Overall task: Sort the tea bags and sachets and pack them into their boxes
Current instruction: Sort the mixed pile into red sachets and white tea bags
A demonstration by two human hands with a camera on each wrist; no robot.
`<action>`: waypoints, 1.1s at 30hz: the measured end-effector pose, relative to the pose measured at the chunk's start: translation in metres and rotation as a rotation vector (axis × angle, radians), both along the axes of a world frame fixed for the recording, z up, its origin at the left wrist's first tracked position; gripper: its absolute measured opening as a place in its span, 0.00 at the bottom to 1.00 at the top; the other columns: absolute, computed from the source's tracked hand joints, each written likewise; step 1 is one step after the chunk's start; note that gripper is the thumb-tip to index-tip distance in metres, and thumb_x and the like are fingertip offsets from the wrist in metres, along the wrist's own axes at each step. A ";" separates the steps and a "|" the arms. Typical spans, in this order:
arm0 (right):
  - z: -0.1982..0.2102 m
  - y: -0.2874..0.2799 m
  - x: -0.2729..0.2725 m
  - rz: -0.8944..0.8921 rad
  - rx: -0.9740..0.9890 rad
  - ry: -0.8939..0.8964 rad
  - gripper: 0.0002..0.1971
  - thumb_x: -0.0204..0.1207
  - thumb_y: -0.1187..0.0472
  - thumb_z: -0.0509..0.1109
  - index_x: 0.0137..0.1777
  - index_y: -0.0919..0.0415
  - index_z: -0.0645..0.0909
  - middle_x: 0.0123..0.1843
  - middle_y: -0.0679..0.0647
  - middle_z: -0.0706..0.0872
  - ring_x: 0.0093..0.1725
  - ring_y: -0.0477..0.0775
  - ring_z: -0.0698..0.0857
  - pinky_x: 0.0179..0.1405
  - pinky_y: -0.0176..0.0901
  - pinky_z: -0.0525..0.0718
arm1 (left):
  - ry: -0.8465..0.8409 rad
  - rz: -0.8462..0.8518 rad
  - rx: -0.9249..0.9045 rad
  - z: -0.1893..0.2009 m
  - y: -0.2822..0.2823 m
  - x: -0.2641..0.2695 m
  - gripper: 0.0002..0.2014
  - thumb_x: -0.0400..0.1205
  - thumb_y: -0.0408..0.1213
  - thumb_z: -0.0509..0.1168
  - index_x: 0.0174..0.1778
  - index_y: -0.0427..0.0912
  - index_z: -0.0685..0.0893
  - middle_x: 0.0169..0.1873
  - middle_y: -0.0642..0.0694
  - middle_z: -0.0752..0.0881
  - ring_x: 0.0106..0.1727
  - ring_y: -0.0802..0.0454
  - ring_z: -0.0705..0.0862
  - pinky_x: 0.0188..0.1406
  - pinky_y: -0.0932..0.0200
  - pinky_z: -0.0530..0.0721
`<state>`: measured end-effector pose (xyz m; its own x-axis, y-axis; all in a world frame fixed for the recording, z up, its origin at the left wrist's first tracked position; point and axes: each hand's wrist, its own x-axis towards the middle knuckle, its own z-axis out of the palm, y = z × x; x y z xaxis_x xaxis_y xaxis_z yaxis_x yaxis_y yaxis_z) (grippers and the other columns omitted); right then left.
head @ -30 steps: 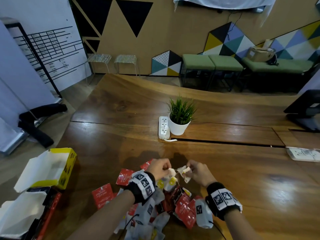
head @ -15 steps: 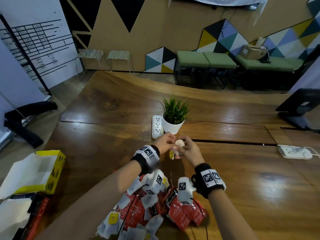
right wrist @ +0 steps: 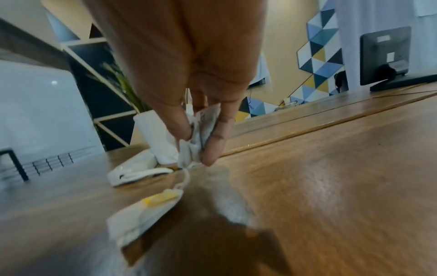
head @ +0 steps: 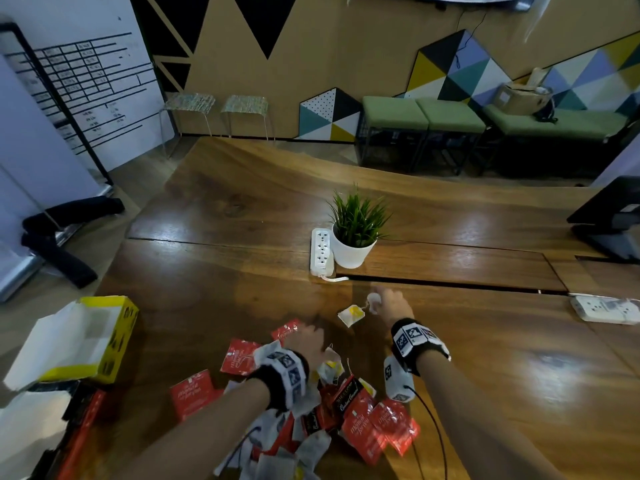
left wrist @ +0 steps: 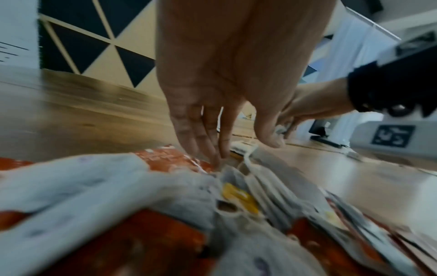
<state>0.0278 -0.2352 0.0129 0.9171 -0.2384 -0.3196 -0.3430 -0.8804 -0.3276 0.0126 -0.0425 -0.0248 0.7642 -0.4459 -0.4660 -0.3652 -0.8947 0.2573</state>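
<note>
Wooden table [head: 450,341] fills the view; at its left edge a yellow box [head: 114,334] lies open, lid back, with a red box [head: 79,431] just nearer, also open; both well apart from the hands.

Near edge, centre: a heap [head: 311,410] of red sachets and white tea bags, mixed and overlapping; sorting looks barely begun, and no bag shows inside either box, though the interiors are only partly in view.

Left hand [head: 308,344] is down on the far side of the heap; fingers [left wrist: 201,134] straight and loosely together, tips touching the paper, thumb apart; nothing gripped yet as far as the wrist view shows.

Right hand [head: 391,304] is beyond the heap, low over bare wood; thumb and forefinger pinch a crumpled white tea bag [right wrist: 201,128]; a string runs from it to a second tea bag [head: 351,315] with a yellow tag, lying flat on the table just left of the hand; whether the two are knotted or only tangled I cannot tell.

Step in hand, as I judge it: freeing single tea bags from the tangle and starting a separate lot.

Next move calls for parting the string without tearing the paper; then carrying the yellow-tagged bags left to the yellow box, probably theirs by colour.
</note>
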 end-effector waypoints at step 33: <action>-0.016 -0.028 -0.091 0.155 0.074 0.047 0.21 0.78 0.63 0.65 0.71 0.52 0.71 0.73 0.56 0.73 0.73 0.58 0.72 0.71 0.50 0.70 | 0.322 0.363 -0.617 0.049 -0.051 0.099 0.22 0.70 0.41 0.77 0.56 0.36 0.81 0.49 0.43 0.82 0.53 0.46 0.81 0.49 0.55 0.78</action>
